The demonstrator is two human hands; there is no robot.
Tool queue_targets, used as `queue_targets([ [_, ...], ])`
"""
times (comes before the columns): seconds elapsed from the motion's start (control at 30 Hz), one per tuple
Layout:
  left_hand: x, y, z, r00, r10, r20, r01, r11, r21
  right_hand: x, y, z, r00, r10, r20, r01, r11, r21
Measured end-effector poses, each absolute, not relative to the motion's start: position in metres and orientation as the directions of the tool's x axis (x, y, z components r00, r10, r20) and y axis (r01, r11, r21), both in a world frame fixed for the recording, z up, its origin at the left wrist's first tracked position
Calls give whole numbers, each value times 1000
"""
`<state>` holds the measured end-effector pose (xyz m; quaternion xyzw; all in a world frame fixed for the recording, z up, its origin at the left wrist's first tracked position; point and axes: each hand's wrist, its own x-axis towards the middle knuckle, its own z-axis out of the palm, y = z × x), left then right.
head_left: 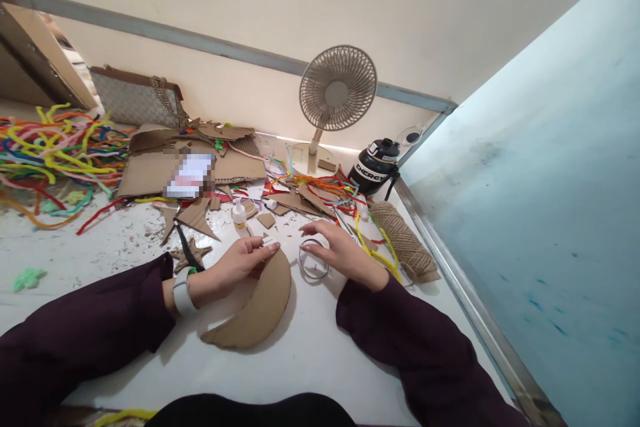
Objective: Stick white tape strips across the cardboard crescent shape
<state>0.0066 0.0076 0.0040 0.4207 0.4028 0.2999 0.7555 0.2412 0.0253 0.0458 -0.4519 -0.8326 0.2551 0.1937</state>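
Observation:
My left hand [235, 263] is closed on the upper end of a crescent-shaped piece of brown cardboard [267, 303], pinched between thumb and fingers. The crescent's lower tip points left over the white table. My right hand [343, 250] is at the right of it, thumb and index finger apart. Just under that thumb is a thin ring [315, 277], maybe a tape roll; whether the thumb touches it I cannot tell. A small white glue bottle [239, 215] stands beyond my left hand. Beside my left wrist lies a cardboard star [193, 256] with a black-handled tool [186, 247] over it.
Many coloured pipe cleaners [55, 147] are heaped at the left. A phone [191, 175] lies on cardboard [145, 163]. At the back stand a fan [337, 90] and a black bottle [373, 167]. A twine roll [403, 233] and scissors [345, 221] are at the right, near the wall.

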Motion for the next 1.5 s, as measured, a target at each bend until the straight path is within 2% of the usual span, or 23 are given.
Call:
queue_targets([
  [0.07,7,8,3,478,793,-378,-128,489,863,249,20,56,-495,858,137,711,491,-503],
  [0.13,8,9,2,474,793,-383,-132,494,859,262,10,70,-455,885,101,778,450,-438],
  [0.27,9,9,2,461,791,-403,-126,508,852,292,-23,82,-319,927,-199,934,271,-235],
  [0.33,9,10,3,451,797,-403,-132,506,853,304,-40,75,-225,940,-257,971,196,-134],
  [0.5,10,10,2,439,805,-399,-104,487,867,318,-61,45,-67,969,-240,995,47,-90],
  [0.63,10,10,0,458,798,-392,-108,487,866,323,-56,38,-10,988,-155,996,-3,-84],
  [0.7,10,10,0,453,797,-399,-107,494,863,325,-51,38,38,986,-160,995,-52,-84],
  [0.8,10,10,2,461,788,-407,-112,507,855,329,-46,36,107,960,-259,981,-145,-131],
  [0.9,10,10,5,457,782,-424,-117,525,843,335,-47,31,142,956,-257,955,-200,-219],
  [1.03,9,12,4,433,772,-464,-104,555,825,343,-48,27,192,948,-253,847,-290,-445],
  [1.13,8,12,3,482,767,-423,-93,524,846,347,-45,32,210,899,-384,647,-422,-635],
  [1.27,7,13,5,533,753,-385,-96,506,857,348,-41,45,126,787,-603,338,-606,-720],
  [1.37,6,14,5,532,753,-386,-100,509,855,342,-46,55,-18,799,-601,195,-587,-786],
  [1.5,6,15,3,533,748,-395,-115,526,842,325,-64,70,-146,798,-585,145,-568,-810],
])
